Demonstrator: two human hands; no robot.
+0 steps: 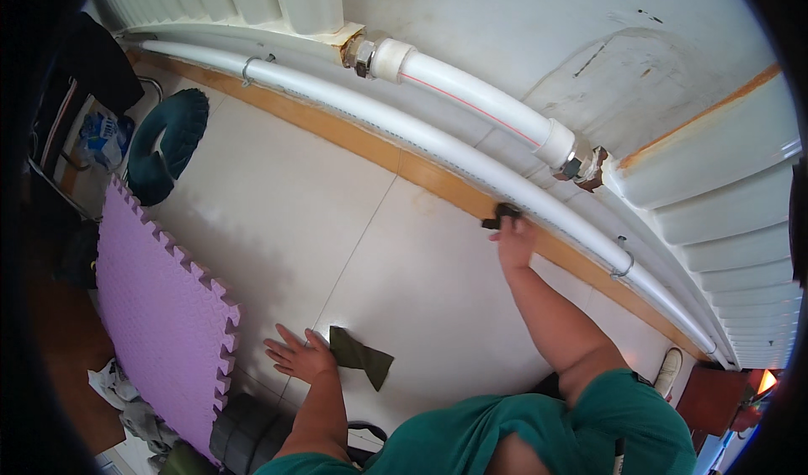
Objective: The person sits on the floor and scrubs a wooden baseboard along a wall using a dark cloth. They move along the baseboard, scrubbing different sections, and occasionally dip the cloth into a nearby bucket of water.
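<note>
My right hand [519, 243] grips a small dark piece, apparently cloth [503, 212], at the tan baseboard [372, 150] just below the long white pipe [391, 126]. That hand is slightly blurred, and its fingers partly cover the piece. Palm down, my left hand [304, 356] rests on the pale floor tiles [442, 292] with its fingers spread and nothing in it. Beside its thumb lies a folded olive-green cloth [363, 356], twisted at the middle.
Above the long pipe, a shorter white pipe [473, 99] joins two radiators [309, 1] with rusty fittings. A purple foam mat [161, 304] stands tilted at left. Near it are a dark teal neck pillow [148, 153], a plastic bag [104, 137] and a dark ridged roller [249, 431].
</note>
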